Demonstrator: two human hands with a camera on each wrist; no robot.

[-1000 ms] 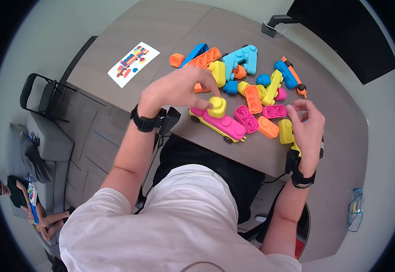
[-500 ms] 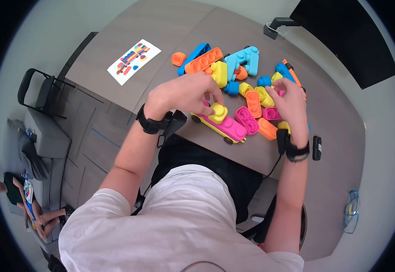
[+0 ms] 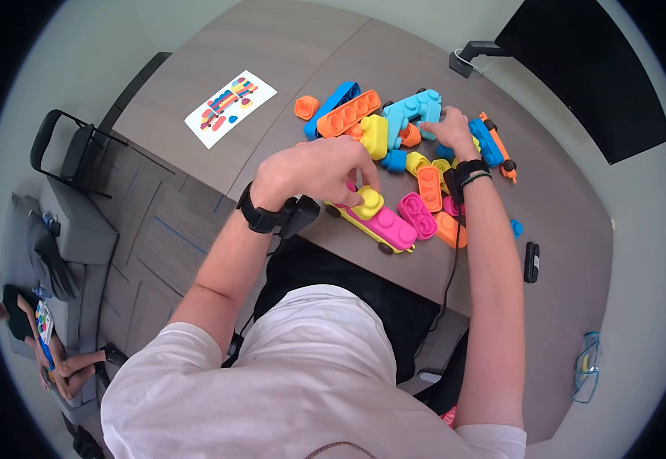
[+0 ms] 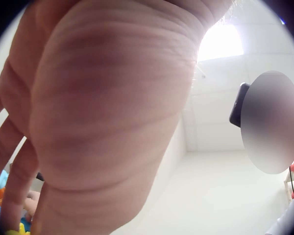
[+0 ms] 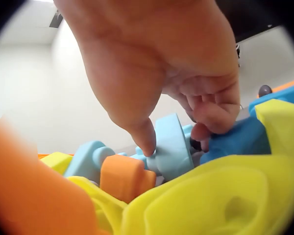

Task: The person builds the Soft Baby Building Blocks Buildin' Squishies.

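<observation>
In the head view my left hand (image 3: 314, 172) pinches a yellow toy block (image 3: 367, 203) between thumb and fingers. That block rests on a pink piece (image 3: 393, 228) lying along a yellow wheeled base. Only the palm and part of the fingers of this hand show in the left wrist view. My right hand (image 3: 455, 134) reaches down into the pile at a light blue block (image 3: 411, 107). The right wrist view has the thumb at one side of the block's upright end (image 5: 172, 144), the bent fingers apart on the other side, near a blue block (image 5: 242, 139).
Orange (image 3: 429, 189), pink (image 3: 417, 216) and yellow blocks lie around the hands. A blue-and-orange wheeled piece (image 3: 490, 145) stands beyond the right hand. Further off are a picture card (image 3: 230, 109), a dark case (image 3: 532, 262), clear glasses (image 3: 587, 367) and a monitor (image 3: 585, 69). Another person sits on a sofa.
My right hand has moved forward and left from the near right side of the pile to the light blue block. The left hand stays at the yellow block on the wheeled base.
</observation>
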